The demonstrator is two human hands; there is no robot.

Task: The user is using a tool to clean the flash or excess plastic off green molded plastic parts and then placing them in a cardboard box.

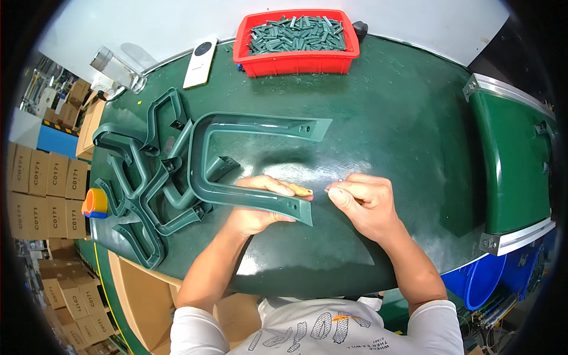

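Note:
A green U-shaped plastic channel is gripped by my left hand along its nearer arm, just short of the end. Both of its arms point right, with small dark holes near their ends. By my left thumb is a yellowish piece, perhaps a cover on the thumb; I cannot tell which. My right hand is closed in a pinch, a little to the right of the channel's near end. A tiny light tip shows at its fingertips, too small to name. My two hands do not touch.
More bent green channels lie piled on the left of the green table. At the back stand a red bin of small green pieces, a phone and a glass bottle. A conveyor borders the right, orange tape the left.

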